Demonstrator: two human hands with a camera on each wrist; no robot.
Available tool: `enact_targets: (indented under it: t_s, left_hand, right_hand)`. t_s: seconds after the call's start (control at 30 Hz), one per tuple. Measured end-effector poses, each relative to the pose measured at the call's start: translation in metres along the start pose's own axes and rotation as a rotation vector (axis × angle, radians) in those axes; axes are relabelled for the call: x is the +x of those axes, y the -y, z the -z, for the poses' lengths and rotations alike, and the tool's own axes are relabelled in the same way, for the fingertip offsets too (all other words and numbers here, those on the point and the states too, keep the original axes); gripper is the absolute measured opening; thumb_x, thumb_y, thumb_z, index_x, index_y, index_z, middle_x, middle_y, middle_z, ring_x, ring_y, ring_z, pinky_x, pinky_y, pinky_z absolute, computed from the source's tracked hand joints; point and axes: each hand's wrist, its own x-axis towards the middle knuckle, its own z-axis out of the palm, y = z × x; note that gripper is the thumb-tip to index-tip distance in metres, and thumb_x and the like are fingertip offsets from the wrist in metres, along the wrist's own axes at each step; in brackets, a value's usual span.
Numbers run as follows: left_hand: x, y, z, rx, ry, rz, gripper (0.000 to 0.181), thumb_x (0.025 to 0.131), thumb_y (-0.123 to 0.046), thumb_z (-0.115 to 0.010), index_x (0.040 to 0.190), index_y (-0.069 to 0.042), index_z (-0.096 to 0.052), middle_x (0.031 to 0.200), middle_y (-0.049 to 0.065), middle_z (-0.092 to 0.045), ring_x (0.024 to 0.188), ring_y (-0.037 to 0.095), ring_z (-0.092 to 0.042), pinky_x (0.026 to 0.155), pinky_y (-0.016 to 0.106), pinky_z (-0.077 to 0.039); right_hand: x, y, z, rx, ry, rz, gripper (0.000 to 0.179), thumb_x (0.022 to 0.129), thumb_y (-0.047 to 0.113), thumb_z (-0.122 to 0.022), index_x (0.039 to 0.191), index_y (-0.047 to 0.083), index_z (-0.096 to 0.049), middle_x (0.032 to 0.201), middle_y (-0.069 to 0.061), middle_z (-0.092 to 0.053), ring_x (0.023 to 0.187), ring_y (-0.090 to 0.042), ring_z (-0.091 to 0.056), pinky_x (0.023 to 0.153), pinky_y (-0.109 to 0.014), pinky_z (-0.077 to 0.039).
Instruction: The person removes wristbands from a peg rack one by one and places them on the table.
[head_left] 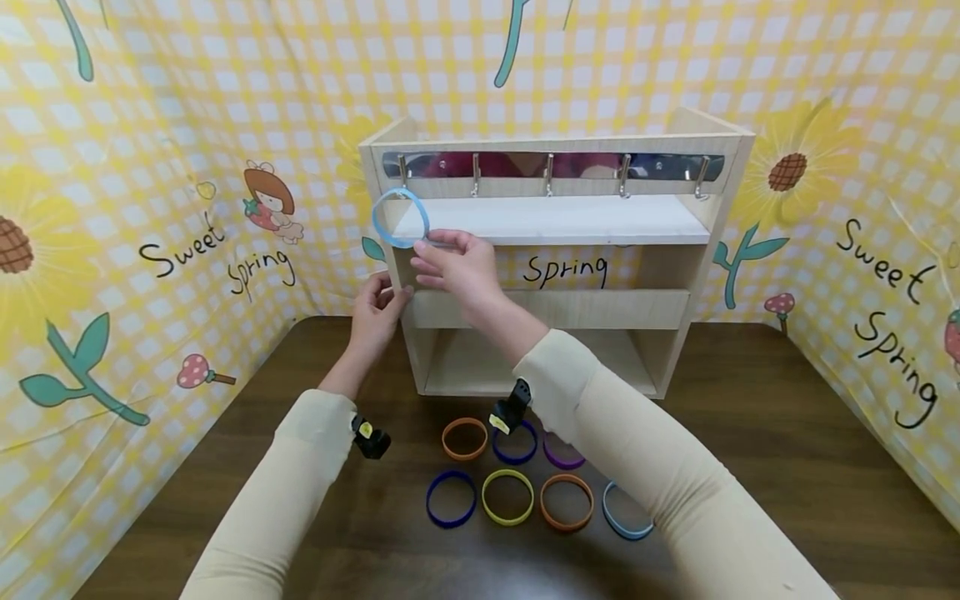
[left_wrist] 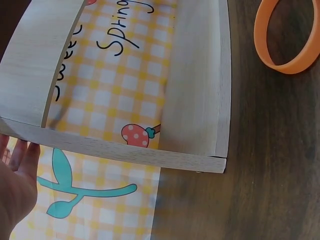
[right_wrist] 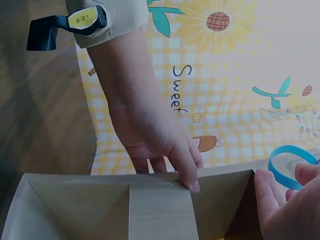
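Note:
My right hand (head_left: 461,271) pinches a light blue silicone wristband (head_left: 375,218) by its lower right side. The band's top overlaps the tip of the leftmost metal hook (head_left: 402,171) in the head view. My left hand (head_left: 377,310) holds the left side panel of a wooden shelf (head_left: 551,310), thumb over the front edge and fingers along the outer face. The left wrist view shows part of that hand (left_wrist: 17,185) at the panel. In the right wrist view the blue band (right_wrist: 283,167) stands between thumb and fingers of the right hand (right_wrist: 295,210).
Several wristbands lie in two rows on the dark wood table (head_left: 360,533), among them an orange one (head_left: 464,457), a yellow one (head_left: 507,521) and a light blue one (head_left: 628,534), partly behind the right sleeve. More hooks line the shelf's rail (head_left: 513,165). Yellow checked cloth (head_left: 315,100) surrounds the table.

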Motion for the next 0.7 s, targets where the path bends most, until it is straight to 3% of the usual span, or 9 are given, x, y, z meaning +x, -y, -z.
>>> enact_targets:
  t_s: [0.17, 0.47, 0.7]
  left_hand:
    - [-0.006, -0.021, -0.004, -0.008, 0.010, 0.012, 0.036, 0.095, -0.003, -0.057, 0.127, 0.010, -0.049, 0.108, 0.003, -0.056, 0.098, 0.009, -0.059, 0.082, 0.024, -0.047]
    - [-0.010, -0.020, -0.001, 0.025, 0.022, 0.033, 0.038, 0.095, -0.006, -0.058, 0.129, 0.008, -0.050, 0.112, 0.006, -0.056, 0.103, 0.014, -0.059, 0.083, 0.024, -0.048]
    - [-0.007, -0.020, -0.001, 0.019, 0.019, 0.008, 0.037, 0.095, -0.004, -0.059, 0.128, 0.009, -0.050, 0.110, 0.005, -0.056, 0.098, 0.010, -0.060, 0.080, 0.024, -0.049]
  right_hand:
    - [0.001, -0.003, -0.008, 0.022, -0.020, 0.040, 0.026, 0.089, 0.006, -0.070, 0.111, -0.004, -0.060, 0.100, -0.015, -0.068, 0.099, -0.033, -0.067, 0.072, -0.032, -0.056]
    - [-0.001, -0.006, -0.014, 0.032, -0.080, 0.076, 0.023, 0.089, 0.006, -0.069, 0.108, -0.001, -0.058, 0.098, -0.012, -0.064, 0.093, -0.028, -0.068, 0.073, -0.031, -0.056]
    - [0.000, -0.003, -0.017, 0.099, -0.072, 0.102, 0.021, 0.091, 0.006, -0.067, 0.108, -0.002, -0.058, 0.097, -0.014, -0.066, 0.091, -0.029, -0.069, 0.072, -0.033, -0.056]
